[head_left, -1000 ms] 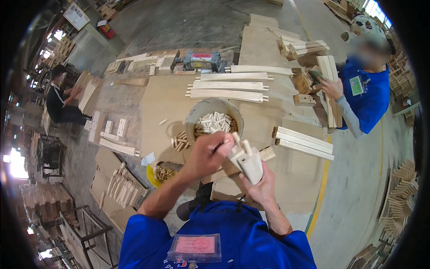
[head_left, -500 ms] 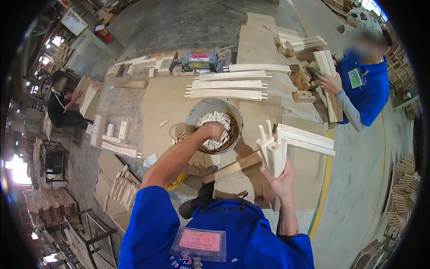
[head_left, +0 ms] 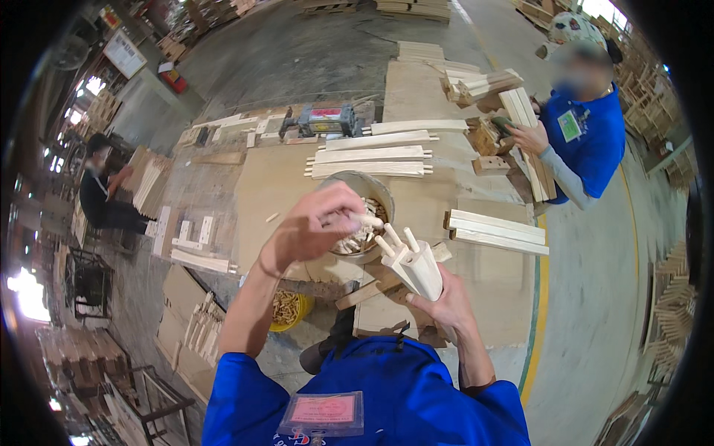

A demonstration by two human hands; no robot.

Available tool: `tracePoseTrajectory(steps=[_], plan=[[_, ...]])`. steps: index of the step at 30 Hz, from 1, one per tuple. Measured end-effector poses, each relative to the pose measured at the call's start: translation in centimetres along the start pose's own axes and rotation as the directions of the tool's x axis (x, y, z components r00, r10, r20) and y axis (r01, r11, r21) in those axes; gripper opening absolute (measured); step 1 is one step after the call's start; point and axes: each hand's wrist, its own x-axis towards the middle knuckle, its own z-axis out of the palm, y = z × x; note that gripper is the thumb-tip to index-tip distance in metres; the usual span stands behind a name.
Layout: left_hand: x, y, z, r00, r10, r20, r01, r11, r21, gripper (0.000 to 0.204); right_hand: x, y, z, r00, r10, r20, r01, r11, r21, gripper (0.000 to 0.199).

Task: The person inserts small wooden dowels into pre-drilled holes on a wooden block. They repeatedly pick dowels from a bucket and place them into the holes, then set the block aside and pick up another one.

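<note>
Above the round bucket point(head_left: 379, 195) of dowels, the left hand point(head_left: 316, 223) pinches one dowel point(head_left: 366, 220) just beside the wooden block point(head_left: 421, 269) gripped by the right hand point(head_left: 439, 301), which already carries two pegs point(head_left: 398, 239); a misaligned entry could jam or drop the third.

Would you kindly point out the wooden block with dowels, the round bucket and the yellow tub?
wooden block with dowels point(head_left: 424, 269), head view, its pale side face.
round bucket point(head_left: 378, 187), head view, its far rim.
yellow tub point(head_left: 303, 306), head view, its right rim.
</note>
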Motion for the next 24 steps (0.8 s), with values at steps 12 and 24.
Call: tracePoseTrajectory(steps=[12,24], plan=[[-3.8,5.1,1.9,0.937,0.185,0.297,-0.310,0.832,0.460,0.039,-0.8,-2.0,1.7,0.991,-0.047,0.123,0.051,0.998,-0.034,0.059],[-5.2,3.6,0.9,0.850,0.226,0.476,-0.465,0.746,0.476,0.032,-1.0,-2.1,2.0,0.940,-0.041,0.339,0.041,0.999,0.007,0.060]])
